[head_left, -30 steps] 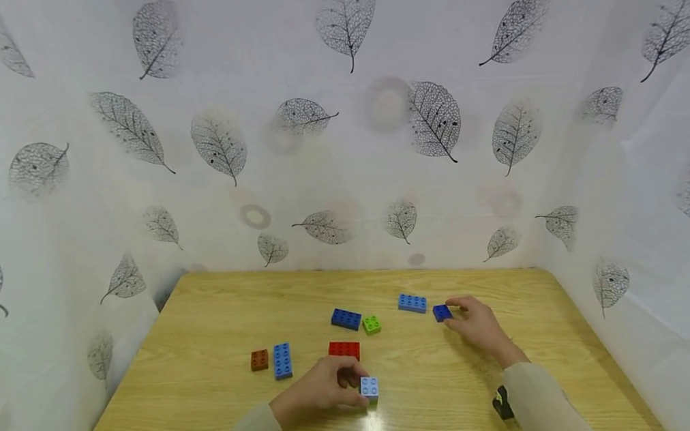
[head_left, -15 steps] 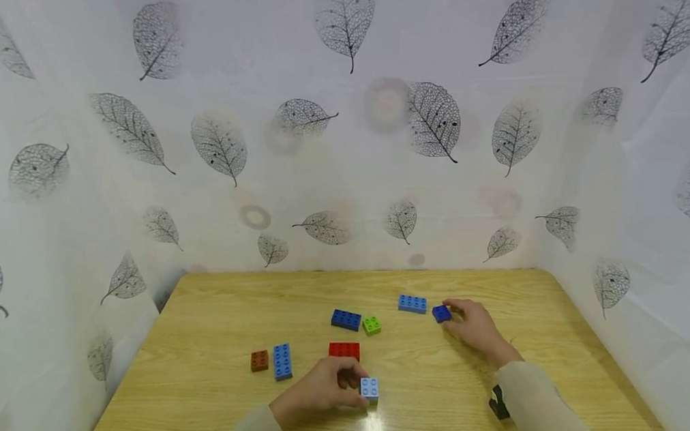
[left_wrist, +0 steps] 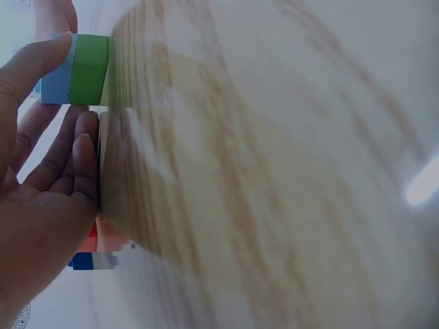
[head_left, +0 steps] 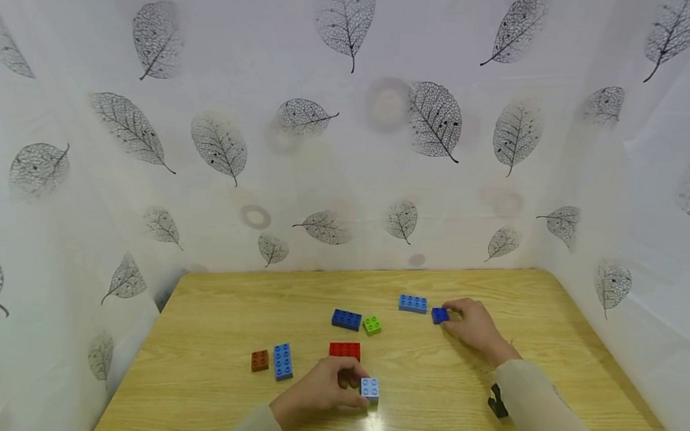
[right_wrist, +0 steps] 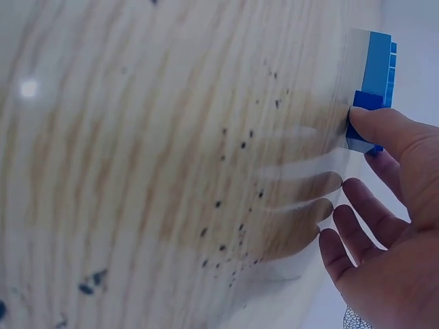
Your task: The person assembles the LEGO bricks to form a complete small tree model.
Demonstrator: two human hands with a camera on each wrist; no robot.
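Near the front of the table, my left hand [head_left: 327,385] pinches a light blue square brick [head_left: 370,387] between thumb and fingers. Joined beneath it is a green brick [left_wrist: 89,70], standing on the tabletop in the left wrist view. Farther back on the right, my right hand [head_left: 475,326] pinches a small dark blue brick [head_left: 439,315] low at the table; its thumb covers part of the brick [right_wrist: 369,101] in the right wrist view. Just left of that brick lies a longer medium blue brick [head_left: 413,303], with a narrow gap between them.
A red brick [head_left: 345,350] lies behind my left hand, partly hidden. Beyond it are a navy brick [head_left: 346,320] and a lime green brick [head_left: 372,325]. Left of the hand lie a blue brick [head_left: 283,361] and a brown brick [head_left: 260,360]. A leaf-print curtain [head_left: 348,175] surrounds the wooden table [head_left: 207,313].
The small dark blue brick has turned and shifted slightly toward me in my right hand, and that forearm has moved a little left. My left hand and its bricks stay put.
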